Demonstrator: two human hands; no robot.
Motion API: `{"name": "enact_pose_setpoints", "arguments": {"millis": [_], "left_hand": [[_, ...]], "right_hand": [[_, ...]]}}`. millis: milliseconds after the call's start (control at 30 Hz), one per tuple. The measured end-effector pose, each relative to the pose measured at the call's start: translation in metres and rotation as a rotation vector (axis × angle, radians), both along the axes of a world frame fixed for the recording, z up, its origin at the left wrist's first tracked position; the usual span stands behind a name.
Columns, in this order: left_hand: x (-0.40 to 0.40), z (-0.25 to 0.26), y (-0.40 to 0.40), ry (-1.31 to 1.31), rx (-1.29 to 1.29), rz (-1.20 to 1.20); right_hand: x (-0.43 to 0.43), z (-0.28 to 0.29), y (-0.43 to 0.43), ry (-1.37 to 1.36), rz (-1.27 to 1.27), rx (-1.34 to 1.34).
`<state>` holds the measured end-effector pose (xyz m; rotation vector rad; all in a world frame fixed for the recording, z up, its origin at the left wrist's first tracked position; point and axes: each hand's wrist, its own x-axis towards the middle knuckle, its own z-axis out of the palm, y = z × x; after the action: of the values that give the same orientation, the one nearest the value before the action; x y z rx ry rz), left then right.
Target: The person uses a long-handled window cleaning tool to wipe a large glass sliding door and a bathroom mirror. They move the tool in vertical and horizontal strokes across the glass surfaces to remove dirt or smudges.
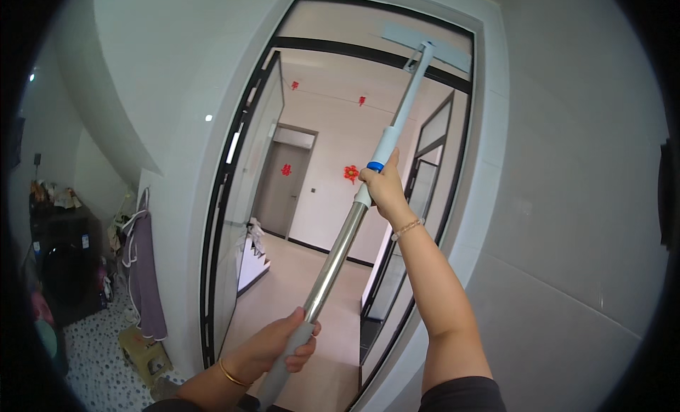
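My right hand [383, 186] is raised and wrapped around the pale sleeve of a telescopic pole, just below its blue ring. Lower down, my left hand [284, 343] grips the grey handle of the same metal pole [337, 252]. At the pole's upper end, a flat, light-blue wiper head [404, 36] lies over the glass panel [340, 21] above the doorway's black crossbar [345, 49]. Whether its whole edge touches the glass, I cannot tell.
A black-framed open door [260, 146] stands at the doorway's left. Further left are a dark front-loading washing machine [64, 268], a hanging purple apron [146, 279] and a yellowish plastic stool [142, 353]. Tiled wall [563, 199] runs along the right.
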<state>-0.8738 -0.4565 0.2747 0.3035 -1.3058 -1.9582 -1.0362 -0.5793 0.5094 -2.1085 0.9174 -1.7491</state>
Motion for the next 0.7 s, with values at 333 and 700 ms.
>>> {"name": "enact_pose_setpoints", "arguments": {"millis": [333, 700], "left_hand": [[0.134, -0.035, 0.034, 0.161, 0.06, -0.094], [0.248, -0.041, 0.034, 0.237, 0.014, 0.014]], "right_hand": [[0.134, -0.031, 0.027, 0.004, -0.057, -0.016], [0.28, -0.021, 0.002, 0.155, -0.034, 0.006]]}}
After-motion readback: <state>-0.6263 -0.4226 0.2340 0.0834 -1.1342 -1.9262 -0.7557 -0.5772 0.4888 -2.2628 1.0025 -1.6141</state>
